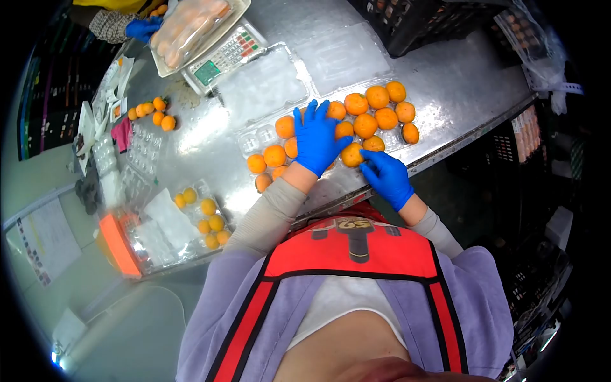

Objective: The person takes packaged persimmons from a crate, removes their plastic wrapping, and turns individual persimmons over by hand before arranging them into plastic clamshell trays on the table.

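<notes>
Rows of round orange fruits (365, 125) sit in clear plastic trays on the metal table. My left hand (316, 140), in a blue glove, lies over the middle of the group with its fingers stretched and apart. Some fruits beneath it are partly hidden. At the near edge, my right hand (387, 181), also gloved in blue, has bent fingers and thumb against the right side of one orange fruit (351, 155). More fruits (274, 155) rest to the left of my left hand, and part of the clear tray (257, 137) shows beside them.
Clear packs (262, 83) lie behind the fruits, near a digital scale (224, 58) bearing a wrapped tray (191, 28). A co-worker's blue-gloved hand (144, 28) touches that tray. A black crate (420, 25) stands far right. Loose fruits (158, 118) and another fruit pack (210, 216) are left.
</notes>
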Demonstrator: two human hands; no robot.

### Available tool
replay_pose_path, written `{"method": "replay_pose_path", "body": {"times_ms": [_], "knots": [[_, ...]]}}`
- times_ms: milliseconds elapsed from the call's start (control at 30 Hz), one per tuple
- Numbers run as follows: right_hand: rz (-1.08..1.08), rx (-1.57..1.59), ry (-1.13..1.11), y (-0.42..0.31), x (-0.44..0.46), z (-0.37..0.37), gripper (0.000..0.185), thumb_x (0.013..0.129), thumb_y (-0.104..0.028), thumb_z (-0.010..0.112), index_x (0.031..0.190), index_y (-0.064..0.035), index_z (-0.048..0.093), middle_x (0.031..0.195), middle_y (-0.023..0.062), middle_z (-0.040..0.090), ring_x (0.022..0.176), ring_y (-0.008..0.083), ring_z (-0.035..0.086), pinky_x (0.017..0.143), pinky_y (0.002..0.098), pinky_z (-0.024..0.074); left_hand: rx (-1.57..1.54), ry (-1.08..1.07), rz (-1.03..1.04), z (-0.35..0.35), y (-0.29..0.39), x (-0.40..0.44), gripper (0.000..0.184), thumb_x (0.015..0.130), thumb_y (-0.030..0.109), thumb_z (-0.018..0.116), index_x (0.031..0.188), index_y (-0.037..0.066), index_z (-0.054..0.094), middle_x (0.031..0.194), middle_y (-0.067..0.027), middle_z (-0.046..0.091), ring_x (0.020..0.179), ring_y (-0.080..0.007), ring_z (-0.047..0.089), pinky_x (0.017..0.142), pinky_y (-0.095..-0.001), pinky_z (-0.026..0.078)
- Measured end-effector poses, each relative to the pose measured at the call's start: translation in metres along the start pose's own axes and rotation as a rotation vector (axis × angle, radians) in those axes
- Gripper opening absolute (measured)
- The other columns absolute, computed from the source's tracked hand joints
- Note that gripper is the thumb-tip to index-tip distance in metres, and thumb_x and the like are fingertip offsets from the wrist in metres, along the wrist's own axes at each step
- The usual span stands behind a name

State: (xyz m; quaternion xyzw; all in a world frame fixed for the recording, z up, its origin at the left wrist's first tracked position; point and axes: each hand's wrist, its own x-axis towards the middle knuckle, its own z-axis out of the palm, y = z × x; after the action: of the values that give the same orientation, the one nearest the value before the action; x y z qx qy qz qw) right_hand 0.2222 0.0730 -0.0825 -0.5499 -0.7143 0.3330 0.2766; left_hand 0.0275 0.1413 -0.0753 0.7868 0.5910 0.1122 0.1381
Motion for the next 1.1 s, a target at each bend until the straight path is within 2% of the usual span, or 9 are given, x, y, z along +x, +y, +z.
{"method": "replay_pose_path", "body": {"times_ms": [167, 267, 400, 567, 700, 733, 800, 900, 1100], "knots": [[0.0, 0.01, -0.02, -0.001, 0.001, -0.003, 0.03, 0.079, -0.018, 0.066, 0.109, -0.0122, 0.062, 0.081, 0.0086, 0.061, 0.064, 0.0244, 0.061, 0.06, 0.0334, 0.0493, -0.208, -0.16, -0.016, -0.008, -0.024, 0.006, 0.039, 0.075, 0.044, 0.068, 0.1, 0.015, 0.07, 0.139, -0.0127, 0.041, 0.131, -0.0401, 0.029, 0.105, -0.0633, 0.012], [0.007, 0.014, -0.022, -0.001, -0.001, -0.005, 0.03, 0.08, -0.018, 0.066, 0.109, -0.0118, 0.062, 0.081, 0.0089, 0.061, 0.065, 0.0243, 0.06, 0.061, 0.0331, 0.0492, -0.18, -0.221, 0.046, -0.01, -0.035, 0.004, 0.036, 0.076, 0.044, 0.066, 0.106, 0.024, 0.069, 0.149, -0.0083, 0.026, 0.136, -0.041, 0.017, 0.105, -0.0659, 0.003], [0.018, 0.03, -0.026, -0.003, 0.001, -0.006, 0.029, 0.08, -0.018, 0.066, 0.108, -0.0112, 0.062, 0.084, 0.0096, 0.062, 0.066, 0.0251, 0.06, 0.061, 0.0331, 0.0492, -0.039, -0.131, 0.15, -0.009, -0.026, 0.003, 0.036, 0.078, 0.042, 0.064, 0.109, 0.022, 0.067, 0.15, -0.0069, 0.025, 0.137, -0.0394, 0.018, 0.104, -0.0672, 0.004], [-0.042, 0.045, 0.181, -0.004, 0.029, -0.018, 0.022, 0.081, -0.017, 0.066, 0.101, -0.0075, 0.065, 0.087, 0.0117, 0.063, 0.069, 0.0253, 0.061, 0.064, 0.0332, 0.049, 0.25, -0.004, 0.159, -0.006, -0.009, -0.007, 0.036, 0.077, 0.041, 0.064, 0.106, 0.019, 0.066, 0.145, -0.0054, 0.033, 0.135, -0.0336, 0.026, 0.103, -0.0677, 0.009], [-0.231, -0.213, 0.335, 0.013, 0.094, -0.031, 0.018, 0.078, -0.017, 0.067, 0.095, -0.0097, 0.067, 0.105, 0.011, 0.061, 0.091, 0.0281, 0.059, 0.074, 0.036, 0.0488, 0.191, 0.102, 0.044, 0.0, 0.001, -0.011, 0.033, 0.076, 0.039, 0.065, 0.102, 0.019, 0.066, 0.141, -0.0048, 0.039, 0.133, -0.0316, 0.029, 0.102, -0.0667, 0.011], [-0.237, -0.214, 0.331, 0.019, 0.109, -0.03, 0.018, 0.078, -0.017, 0.067, 0.095, -0.0097, 0.067, 0.105, 0.011, 0.061, 0.091, 0.0281, 0.059, 0.074, 0.036, 0.0488, 0.145, 0.17, 0.042, -0.002, 0.001, -0.011, 0.032, 0.075, 0.039, 0.066, 0.099, 0.018, 0.067, 0.138, -0.005, 0.041, 0.132, -0.031, 0.031, 0.102, -0.0662, 0.012], [-0.315, -0.41, 0.25, 0.033, 0.131, -0.028, 0.022, 0.074, -0.015, 0.07, 0.096, -0.0111, 0.069, 0.114, 0.0116, 0.059, 0.105, 0.0322, 0.055, 0.09, 0.039, 0.0451, 0.099, 0.24, 0.037, -0.002, 0.0, -0.013, 0.031, 0.074, 0.039, 0.067, 0.097, 0.018, 0.067, 0.136, -0.0051, 0.043, 0.131, -0.0304, 0.032, 0.103, -0.0657, 0.012], [-0.333, -0.442, 0.109, 0.053, 0.141, -0.018, 0.02, 0.073, -0.016, 0.071, 0.092, -0.01, 0.069, 0.121, 0.0122, 0.057, 0.111, 0.034, 0.052, 0.095, 0.0407, 0.0418, 0.095, 0.195, 0.057, 0.011, -0.005, -0.012, 0.031, 0.072, 0.039, 0.069, 0.095, 0.018, 0.068, 0.133, -0.0063, 0.046, 0.131, -0.03, 0.032, 0.103, -0.0656, 0.012], [-0.316, -0.247, 0.177, 0.046, 0.13, -0.035, 0.015, 0.077, -0.012, 0.068, 0.09, -0.0054, 0.067, 0.115, 0.0121, 0.06, 0.111, 0.0303, 0.053, 0.095, 0.0375, 0.0421, 0.101, 0.131, -0.019, 0.007, 0.002, -0.011, 0.032, 0.074, 0.041, 0.067, 0.092, 0.015, 0.07, 0.134, -0.0088, 0.047, 0.131, -0.0327, 0.032, 0.105, -0.0635, 0.011]]}}
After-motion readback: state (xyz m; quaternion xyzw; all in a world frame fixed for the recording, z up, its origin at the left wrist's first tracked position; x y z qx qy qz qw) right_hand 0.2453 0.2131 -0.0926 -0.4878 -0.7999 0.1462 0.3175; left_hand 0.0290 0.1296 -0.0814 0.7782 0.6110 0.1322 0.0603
